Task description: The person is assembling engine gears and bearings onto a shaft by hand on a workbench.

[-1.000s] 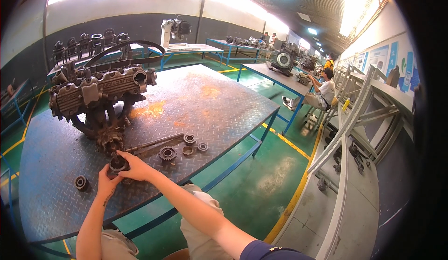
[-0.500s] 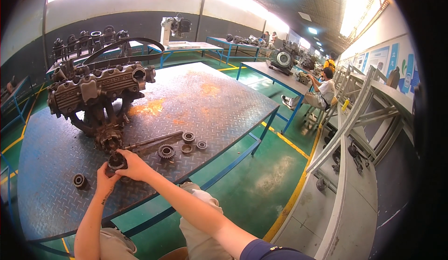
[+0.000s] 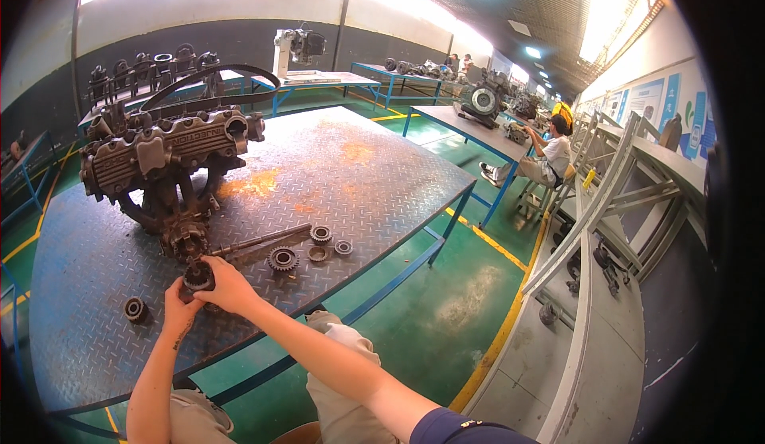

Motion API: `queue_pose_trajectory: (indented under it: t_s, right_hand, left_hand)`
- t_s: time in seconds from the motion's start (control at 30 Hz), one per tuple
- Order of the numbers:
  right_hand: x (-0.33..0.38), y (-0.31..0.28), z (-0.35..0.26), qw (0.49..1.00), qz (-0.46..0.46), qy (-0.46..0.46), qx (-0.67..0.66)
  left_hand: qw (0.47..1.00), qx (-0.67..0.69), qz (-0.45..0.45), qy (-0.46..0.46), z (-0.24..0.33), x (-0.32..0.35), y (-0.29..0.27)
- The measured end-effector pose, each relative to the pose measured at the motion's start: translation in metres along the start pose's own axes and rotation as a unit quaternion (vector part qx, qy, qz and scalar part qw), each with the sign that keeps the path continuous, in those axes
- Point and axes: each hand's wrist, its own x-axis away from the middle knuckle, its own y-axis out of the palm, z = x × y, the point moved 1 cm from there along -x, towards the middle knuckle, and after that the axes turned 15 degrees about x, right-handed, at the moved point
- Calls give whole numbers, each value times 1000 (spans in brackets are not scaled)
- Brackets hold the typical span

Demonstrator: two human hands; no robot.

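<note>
Both hands have crept a little nearer the engine since the earlier frames, carrying the dark gear (image 3: pixel 198 275) up to just below the round opening at the foot of the engine block (image 3: pixel 163 165). The left hand (image 3: pixel 180 307) is curled under that gear from below, and the right hand (image 3: pixel 229 285) closes over it from the right — fingers wrapped on the part, though how tightly is hard to tell from this angle. The gear sits between the two palms, just above the table (image 3: pixel 366 173), a steel tread-plate top with rust patches. A long shaft (image 3: pixel 259 242) lies on the plate beside the right hand, running from the engine's base toward a cluster of loose gears (image 3: pixel 283 259) — one large toothed one, with smaller rings near it. Another small gear (image 3: pixel 135 309) rests alone to the left of the left hand. Farther off, a seated person (image 3: pixel 546 157) works at a neighbouring bench.
</note>
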Motion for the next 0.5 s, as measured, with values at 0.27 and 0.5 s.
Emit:
queue_pose_trajectory:
  t_s: [0.27,0.5]
  right_hand:
    - [4,9,6,1000,22,20,-3]
    - [6,7,4,1000,12,23,-5]
  left_hand:
    - [999,-30,10,-13,0,4,1]
    - [998,-55,-4,-33,9,5,2]
